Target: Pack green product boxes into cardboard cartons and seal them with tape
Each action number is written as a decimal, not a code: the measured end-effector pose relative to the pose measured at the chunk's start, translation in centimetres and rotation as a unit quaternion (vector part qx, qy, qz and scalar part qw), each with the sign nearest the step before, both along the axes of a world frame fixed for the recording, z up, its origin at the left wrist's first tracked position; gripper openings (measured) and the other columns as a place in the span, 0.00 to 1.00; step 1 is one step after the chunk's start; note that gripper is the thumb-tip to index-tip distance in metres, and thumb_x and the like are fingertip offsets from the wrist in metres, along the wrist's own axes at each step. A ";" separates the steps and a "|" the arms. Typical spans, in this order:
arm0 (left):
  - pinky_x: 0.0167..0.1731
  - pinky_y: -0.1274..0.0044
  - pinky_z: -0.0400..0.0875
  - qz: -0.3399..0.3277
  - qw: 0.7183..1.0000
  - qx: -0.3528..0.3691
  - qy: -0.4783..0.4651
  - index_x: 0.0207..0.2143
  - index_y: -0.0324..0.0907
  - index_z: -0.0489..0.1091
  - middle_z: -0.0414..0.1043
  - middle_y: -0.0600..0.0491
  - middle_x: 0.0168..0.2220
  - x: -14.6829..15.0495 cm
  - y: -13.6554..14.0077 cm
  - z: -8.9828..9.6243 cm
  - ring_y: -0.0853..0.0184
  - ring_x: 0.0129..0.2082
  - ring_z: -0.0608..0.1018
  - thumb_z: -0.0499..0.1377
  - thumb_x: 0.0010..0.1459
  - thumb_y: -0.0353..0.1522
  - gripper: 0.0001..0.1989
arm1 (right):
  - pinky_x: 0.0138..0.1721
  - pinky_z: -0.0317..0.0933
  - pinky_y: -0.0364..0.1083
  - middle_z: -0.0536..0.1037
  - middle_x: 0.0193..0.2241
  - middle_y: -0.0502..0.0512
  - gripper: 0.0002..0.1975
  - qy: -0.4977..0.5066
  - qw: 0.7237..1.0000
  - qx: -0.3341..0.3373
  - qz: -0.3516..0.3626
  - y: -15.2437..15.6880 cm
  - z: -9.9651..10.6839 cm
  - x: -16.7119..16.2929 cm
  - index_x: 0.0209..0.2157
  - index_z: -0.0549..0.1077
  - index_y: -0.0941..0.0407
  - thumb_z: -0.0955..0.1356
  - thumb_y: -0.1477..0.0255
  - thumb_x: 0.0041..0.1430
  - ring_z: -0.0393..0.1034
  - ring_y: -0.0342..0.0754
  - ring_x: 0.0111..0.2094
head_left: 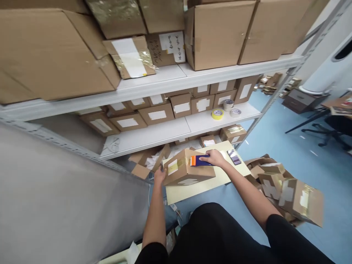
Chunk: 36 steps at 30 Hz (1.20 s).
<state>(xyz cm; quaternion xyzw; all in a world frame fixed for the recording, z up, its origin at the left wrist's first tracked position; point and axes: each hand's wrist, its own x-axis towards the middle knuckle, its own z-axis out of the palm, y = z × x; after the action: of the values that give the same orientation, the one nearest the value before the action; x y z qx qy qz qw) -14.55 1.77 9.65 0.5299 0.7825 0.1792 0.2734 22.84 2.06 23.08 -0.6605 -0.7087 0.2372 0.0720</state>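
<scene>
A closed cardboard box (pixel 202 175) rests on a small cream table (pixel 178 194), with clear tape over its top and white labels on it. My left hand (pixel 159 175) is closed at the box's left end; its fingertips are partly hidden, and something small and dark shows by them. In my right hand (pixel 215 158) is a flat dark blue tool with an orange end (pixel 198 160), shaped like a scraper. The tool lies over the box's top, its orange end pointing left. A phone (pixel 234 157) lies on the table to the right of my right hand.
A metal shelf (pixel 176 86) ahead carries many cardboard boxes. Tape rolls (pixel 217 114) sit on its middle level. An open carton (pixel 151 161) stands left of the table. Flattened and loose boxes (pixel 291 194) are piled on the floor at right. A grey wall (pixel 68 190) is close on the left.
</scene>
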 end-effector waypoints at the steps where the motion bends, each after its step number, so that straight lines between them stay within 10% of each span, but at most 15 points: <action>1: 0.56 0.65 0.73 0.002 1.000 0.009 -0.010 0.58 0.39 0.75 0.80 0.39 0.54 -0.1 0.1 0.9 0.51 0.57 0.79 0.58 0.67 0.47 0.27 | 0.31 0.56 0.43 0.82 0.31 0.58 0.30 -0.009 1.000 0.005 0.013 0.3 0.4 -2.4 0.28 0.78 0.54 0.67 0.40 0.59 0.75 0.52 0.36; 9: 0.60 0.69 0.69 -0.038 0.986 0.070 -0.148 0.63 0.44 0.71 0.74 0.48 0.62 0.0 -0.7 4.8 0.57 0.61 0.76 0.46 0.72 0.49 0.30 | 0.46 0.67 0.49 0.84 0.44 0.70 0.32 -0.048 0.992 -0.001 0.116 1.4 1.5 -17.1 0.45 0.82 0.59 0.68 0.44 0.61 0.79 0.62 0.48; 20: 0.56 0.65 0.70 0.040 0.998 0.028 -0.041 0.57 0.41 0.76 0.79 0.40 0.55 1.2 -2.3 3.0 0.51 0.57 0.78 0.43 0.73 0.46 0.29 | 0.49 0.69 0.48 0.84 0.46 0.70 0.29 -0.066 0.987 -0.007 0.149 2.4 1.8 -18.0 0.46 0.82 0.60 0.71 0.48 0.59 0.79 0.61 0.50; 28: 0.55 0.69 0.70 0.016 0.998 0.018 -0.061 0.60 0.42 0.73 0.78 0.42 0.57 9.3 -2.6 0.1 0.54 0.57 0.78 0.40 0.74 0.46 0.30 | 0.45 0.69 0.47 0.84 0.47 0.69 0.31 -0.118 0.984 -0.048 0.125 2.5 1.6 -11.3 0.46 0.82 0.59 0.73 0.46 0.55 0.79 0.62 0.49; 36: 0.56 0.67 0.69 -0.009 0.998 0.011 -0.069 0.62 0.41 0.71 0.76 0.40 0.58 10.7 -1.7 0.3 0.52 0.58 0.77 0.38 0.74 0.46 0.31 | 0.45 0.66 0.51 0.83 0.45 0.71 0.25 -0.191 0.981 -0.038 0.019 1.2 1.7 7.5 0.39 0.83 0.58 0.72 0.48 0.61 0.77 0.64 0.49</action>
<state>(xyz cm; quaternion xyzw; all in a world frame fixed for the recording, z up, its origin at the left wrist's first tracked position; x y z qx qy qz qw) -3.86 0.12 9.99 0.5264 0.7551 0.2211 0.3222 30.32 3.29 24.82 -0.6821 -0.7126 0.1346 -0.0941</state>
